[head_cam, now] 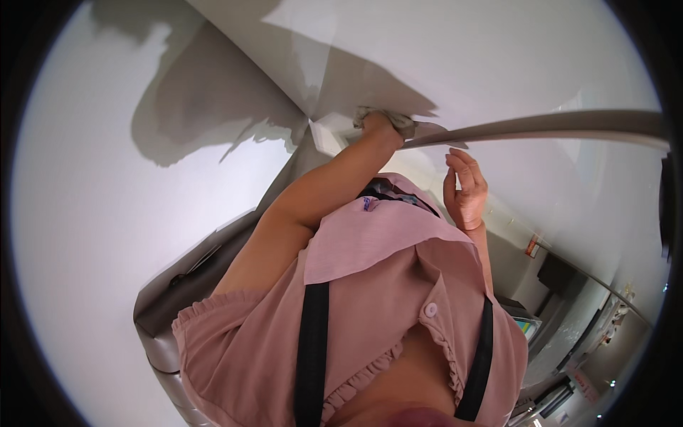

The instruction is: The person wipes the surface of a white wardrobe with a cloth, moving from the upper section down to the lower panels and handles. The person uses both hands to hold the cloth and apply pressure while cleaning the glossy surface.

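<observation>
My left hand [380, 124] is pressed onto a crumpled grey-green cloth [404, 126], its fingers largely hidden by the wrist and the cloth. The cloth lies against a pale surface close to a corner, beside the inner end of a long grey strip-like edge [555, 127] that looks bent by the lens. My right hand [467, 188] hangs just below that edge, fingers loosely curled and thumb apart, with nothing in it. Between my arms is a pink apron [384, 235] with black straps [311, 347]; its front gapes over dark, patterned fabric.
Smooth white walls [106, 213] meet at the corner [308, 118] ahead, with large shadows across them. A dark brown padded leather piece [160, 325] stands by my left elbow. To the lower right are a small orange box [532, 246], a dark box-like object [561, 275] and blurred clutter.
</observation>
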The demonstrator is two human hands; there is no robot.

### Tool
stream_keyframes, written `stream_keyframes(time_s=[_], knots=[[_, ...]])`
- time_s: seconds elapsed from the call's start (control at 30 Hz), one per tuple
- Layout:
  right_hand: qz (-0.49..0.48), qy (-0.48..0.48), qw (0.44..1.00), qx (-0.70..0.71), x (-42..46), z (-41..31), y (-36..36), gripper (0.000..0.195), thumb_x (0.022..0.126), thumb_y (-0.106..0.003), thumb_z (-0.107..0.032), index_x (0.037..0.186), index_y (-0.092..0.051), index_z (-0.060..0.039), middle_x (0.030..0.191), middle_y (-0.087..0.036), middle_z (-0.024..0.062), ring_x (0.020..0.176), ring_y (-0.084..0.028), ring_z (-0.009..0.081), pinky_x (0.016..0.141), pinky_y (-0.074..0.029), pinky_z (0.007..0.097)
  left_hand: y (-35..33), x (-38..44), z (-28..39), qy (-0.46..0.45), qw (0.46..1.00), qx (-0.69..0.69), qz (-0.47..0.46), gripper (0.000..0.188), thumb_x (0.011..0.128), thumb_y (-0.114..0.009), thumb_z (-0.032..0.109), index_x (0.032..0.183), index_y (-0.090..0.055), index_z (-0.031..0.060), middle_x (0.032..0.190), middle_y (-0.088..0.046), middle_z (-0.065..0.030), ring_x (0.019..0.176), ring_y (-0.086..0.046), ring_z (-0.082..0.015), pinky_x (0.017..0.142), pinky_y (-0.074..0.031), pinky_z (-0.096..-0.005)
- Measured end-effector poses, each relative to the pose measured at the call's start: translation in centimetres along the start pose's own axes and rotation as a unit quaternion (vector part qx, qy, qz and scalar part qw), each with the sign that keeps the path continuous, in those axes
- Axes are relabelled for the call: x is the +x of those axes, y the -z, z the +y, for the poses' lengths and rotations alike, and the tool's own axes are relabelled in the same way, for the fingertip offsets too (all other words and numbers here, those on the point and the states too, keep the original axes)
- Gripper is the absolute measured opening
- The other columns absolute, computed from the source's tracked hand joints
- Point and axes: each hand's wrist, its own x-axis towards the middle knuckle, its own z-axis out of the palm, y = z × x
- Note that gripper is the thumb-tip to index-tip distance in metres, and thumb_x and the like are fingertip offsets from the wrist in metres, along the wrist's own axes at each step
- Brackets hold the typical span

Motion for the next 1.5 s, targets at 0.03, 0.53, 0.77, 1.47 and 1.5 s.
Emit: stream_keyframes(time_s=[0.03,0.53,0.77,1.47,1.5], knots=[[-0.013,-0.019,1.0,0.017,-0.9,0.0,0.0,0.028,0.082,-0.059,0.014,0.102,-0.065,-0.0045,0.108,-0.069,0.0143,0.092,-0.07,0.0302,0.079,-0.056,0.0354,-0.7,-4.2,-0.3,-0.011,0.999,-0.006,-0.029,0.025,0.1,-0.038,0.028,0.112,-0.058,0.0181,0.103,-0.064,0.0,0.089,-0.063,-0.0212,0.074,-0.054,-0.0416],[-0.084,0.016,0.991,0.106,-6.7,-1.2,-2.0,0.029,0.081,-0.061,0.005,0.109,-0.064,-0.0024,0.106,-0.068,0.0137,0.085,-0.068,0.0313,0.073,-0.056,0.037,3.5,-20.5,-2.4,-0.13,0.952,-0.018,-0.275,0.02,0.1,-0.041,0.009,0.115,-0.053,0.0086,0.115,-0.057,-0.0063,0.103,-0.059,-0.0208,0.09,-0.053,-0.0401],[-0.118,-0.108,0.959,0.236,-9.6,-0.3,-2.3,0.031,0.088,-0.06,0.003,0.119,-0.059,0.0007,0.109,-0.067,0.0119,0.084,-0.068,0.0192,0.075,-0.054,0.0293,9.1,-17.8,-3.5,-0.199,0.899,0.121,-0.37,0.022,0.103,-0.044,0.015,0.12,-0.053,0.0046,0.117,-0.059,-0.008,0.108,-0.06,-0.0231,0.095,-0.052,-0.0373],[-0.289,-0.546,0.706,0.346,-12.1,0.5,-10.0,0.032,0.092,-0.056,-0.01,0.122,-0.057,0.0041,0.112,-0.066,0.0138,0.095,-0.068,0.0237,0.075,-0.06,0.0375,16.9,-8.8,0.2,-0.064,0.843,0.517,-0.132,0.034,0.091,-0.066,0.028,0.12,-0.062,0.0121,0.111,-0.066,-0.0027,0.096,-0.063,-0.0167,0.083,-0.049,-0.0334],[-0.255,-0.556,0.695,0.379,-11.4,0.2,-10.2,0.031,0.092,-0.056,-0.009,0.12,-0.059,0.0031,0.109,-0.067,0.0118,0.091,-0.067,0.0221,0.074,-0.059,0.0361,17.2,-8.4,0.8,-0.064,0.846,0.514,-0.125,0.034,0.09,-0.066,0.029,0.12,-0.062,0.0127,0.109,-0.066,-0.0018,0.095,-0.062,-0.0159,0.084,-0.048,-0.0328]])
